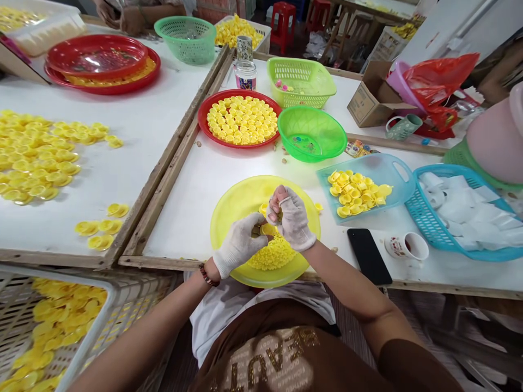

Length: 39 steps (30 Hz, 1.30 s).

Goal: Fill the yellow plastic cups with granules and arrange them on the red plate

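Both hands wear white fingerless-tip gloves and meet over a round yellow tray (229, 201) at the table's front edge. My left hand (245, 239) has its thumb and fingers closed round a small yellow cup piece (268, 230). Close beside it, my right hand (291, 215) is closed, fingertips pinched together; what it holds, if anything, is hidden. Below the hands, a heap of small yellow pieces (272, 256) lies in the tray. A few larger yellow cups show behind the fingers.
A red tray (202, 121) of yellow cups and a green basin (312, 133) stand behind. On the right are a blue tray (398, 174) of yellow parts, a black phone (369, 256), a mug (407, 246) and a blue basket (435, 231). Another person's hands (131, 20) show at the back left.
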Tool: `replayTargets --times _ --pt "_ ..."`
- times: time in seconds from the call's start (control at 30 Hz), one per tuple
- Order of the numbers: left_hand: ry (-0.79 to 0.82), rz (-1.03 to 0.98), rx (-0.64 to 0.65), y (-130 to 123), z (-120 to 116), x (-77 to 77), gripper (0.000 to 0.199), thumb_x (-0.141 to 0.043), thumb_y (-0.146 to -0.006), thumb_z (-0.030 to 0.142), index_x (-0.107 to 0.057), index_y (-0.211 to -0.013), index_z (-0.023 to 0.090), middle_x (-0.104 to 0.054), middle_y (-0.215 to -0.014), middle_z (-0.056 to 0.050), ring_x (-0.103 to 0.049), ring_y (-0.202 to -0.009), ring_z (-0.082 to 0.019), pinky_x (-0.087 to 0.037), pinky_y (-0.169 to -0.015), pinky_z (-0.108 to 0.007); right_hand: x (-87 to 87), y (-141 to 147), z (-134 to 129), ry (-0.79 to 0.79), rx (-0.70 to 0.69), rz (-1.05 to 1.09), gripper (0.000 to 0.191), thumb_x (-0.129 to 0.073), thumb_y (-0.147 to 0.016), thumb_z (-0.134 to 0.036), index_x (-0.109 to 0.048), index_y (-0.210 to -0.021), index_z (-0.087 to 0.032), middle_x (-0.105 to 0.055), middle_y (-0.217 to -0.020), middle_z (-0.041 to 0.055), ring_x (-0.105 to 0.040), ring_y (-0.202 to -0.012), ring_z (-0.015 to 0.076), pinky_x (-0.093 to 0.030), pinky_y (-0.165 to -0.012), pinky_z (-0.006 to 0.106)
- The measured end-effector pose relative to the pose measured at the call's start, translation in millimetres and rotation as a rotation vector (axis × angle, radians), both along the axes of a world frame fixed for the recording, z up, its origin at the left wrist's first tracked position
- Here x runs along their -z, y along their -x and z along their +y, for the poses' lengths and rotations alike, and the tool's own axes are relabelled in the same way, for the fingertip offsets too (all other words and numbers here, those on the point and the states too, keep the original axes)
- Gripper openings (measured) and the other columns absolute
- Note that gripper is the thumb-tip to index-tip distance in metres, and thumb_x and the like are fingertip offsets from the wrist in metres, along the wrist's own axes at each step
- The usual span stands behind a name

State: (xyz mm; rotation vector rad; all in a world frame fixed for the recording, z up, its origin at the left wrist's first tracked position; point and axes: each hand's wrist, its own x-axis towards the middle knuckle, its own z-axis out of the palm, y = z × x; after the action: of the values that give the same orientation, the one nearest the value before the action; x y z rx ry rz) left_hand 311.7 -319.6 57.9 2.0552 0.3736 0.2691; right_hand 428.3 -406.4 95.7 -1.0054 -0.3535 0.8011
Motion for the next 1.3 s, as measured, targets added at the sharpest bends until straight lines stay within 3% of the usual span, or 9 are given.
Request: replayTargets --times 0.23,0.37,0.47,0.6,0.77,0.97,1.13,1.23,1.3 --pt "0.127 0.033 -0.072 15.1 10.3 -0.7 0.032 -0.075 -0.075 0.034 -0.062 -0.100 0.019 -0.069 -0.090 -0.005 -0.065 -0.078 -0.018 -0.053 -0.073 -0.032 5.5 -10.2 -21.7 0.238 -0.160 -0.097 0.044 -0.059 -0.089 -0.059 -0.039 -0.074 -0.023 -0.036 -0.059 -0.0087 -0.028 -0.042 0.0054 -0.020 -0.041 0.022" --pt "0.233 0.074 -0.083 25.4 18.8 -11.5 0.034 -0.074 -0.076 0.037 -0.063 -0.102 0.019 -0.068 -0.082 -0.003 -0.064 -0.074 -0.018 -0.052 -0.066 -0.030 14.3 -11.7 -36.7 0.603 -0.456 -0.703 0.037 -0.054 -0.094 -0.046 -0.046 -0.069 -0.021 -0.044 -0.060 -0.0043 -0.040 -0.052 0.0099 -0.030 -0.052 0.026" --pt "0.046 -0.039 -0.169 33.3 40.8 -25.8 0.030 -0.073 -0.077 0.037 -0.065 -0.098 0.018 -0.069 -0.093 -0.006 -0.064 -0.083 -0.019 -0.053 -0.077 -0.033 19.9 -5.3 -40.2 0.864 -0.715 -1.136 0.028 -0.052 -0.096 -0.033 -0.056 -0.072 -0.019 -0.059 -0.069 0.0015 -0.052 -0.068 0.0151 -0.035 -0.064 0.029" --pt "-0.149 -0.057 -0.418 54.0 113.1 -34.2 0.030 -0.072 -0.076 0.035 -0.068 -0.100 0.016 -0.070 -0.094 -0.006 -0.064 -0.083 -0.019 -0.052 -0.077 -0.031 28.7 7.6 -38.6 1.019 -0.821 -1.375 0.028 -0.043 -0.100 -0.033 -0.064 -0.088 -0.018 -0.068 -0.082 0.0068 -0.061 -0.080 0.0202 -0.040 -0.072 0.032" --pt "-0.341 0.229 -0.793 102.4 229.5 -21.8 0.035 -0.069 -0.076 0.030 -0.068 -0.107 0.015 -0.070 -0.094 -0.003 -0.064 -0.090 -0.019 -0.047 -0.083 -0.029 37.2 13.9 -38.7 0.999 -0.826 -1.472 0.026 -0.043 -0.099 -0.029 -0.065 -0.091 -0.019 -0.071 -0.091 0.0071 -0.064 -0.089 0.0217 -0.045 -0.081 0.033" --pt "-0.345 0.522 -0.797 140.3 301.1 11.4 0.024 -0.075 -0.070 0.027 -0.066 -0.089 0.016 -0.069 -0.085 -0.003 -0.060 -0.097 -0.024 -0.042 -0.085 -0.031 37.9 17.3 -32.5 0.995 -0.753 -1.614 0.026 -0.044 -0.099 -0.029 -0.063 -0.113 -0.017 -0.063 -0.118 0.0128 -0.059 -0.110 0.0253 -0.045 -0.093 0.036" --pt "-0.372 0.553 -0.746 126.7 291.8 12.9 0.027 -0.073 -0.069 0.031 -0.066 -0.086 0.011 -0.068 -0.087 -0.005 -0.058 -0.108 -0.033 -0.040 -0.092 -0.041 38.4 24.5 -28.6 0.983 -0.963 -1.630 0.043 -0.052 -0.094 -0.050 -0.060 -0.119 -0.016 -0.064 -0.117 0.0155 -0.061 -0.106 0.0302 -0.047 -0.087 0.040" --pt "-0.609 0.186 -0.693 93.4 238.5 -13.2 0.032 -0.060 -0.084 0.038 -0.068 -0.101 0.011 -0.066 -0.108 -0.007 -0.056 -0.117 -0.033 -0.039 -0.097 -0.043 40.6 22.8 -28.7 0.975 -1.092 -1.457 0.039 -0.047 -0.096 -0.051 -0.063 -0.109 -0.018 -0.069 -0.106 0.0124 -0.065 -0.094 0.0261 -0.047 -0.080 0.035" --pt "-0.674 -0.053 -0.529 62.9 186.2 -29.1 0.029 -0.054 -0.089 0.033 -0.067 -0.105 0.012 -0.066 -0.110 -0.008 -0.059 -0.112 -0.028 -0.042 -0.097 -0.039 40.2 18.8 -28.9 0.949 -1.128 -1.295 0.034 -0.050 -0.094 -0.049 -0.064 -0.094 -0.018 -0.070 -0.095 0.0094 -0.063 -0.086 0.0235 -0.044 -0.072 0.033"
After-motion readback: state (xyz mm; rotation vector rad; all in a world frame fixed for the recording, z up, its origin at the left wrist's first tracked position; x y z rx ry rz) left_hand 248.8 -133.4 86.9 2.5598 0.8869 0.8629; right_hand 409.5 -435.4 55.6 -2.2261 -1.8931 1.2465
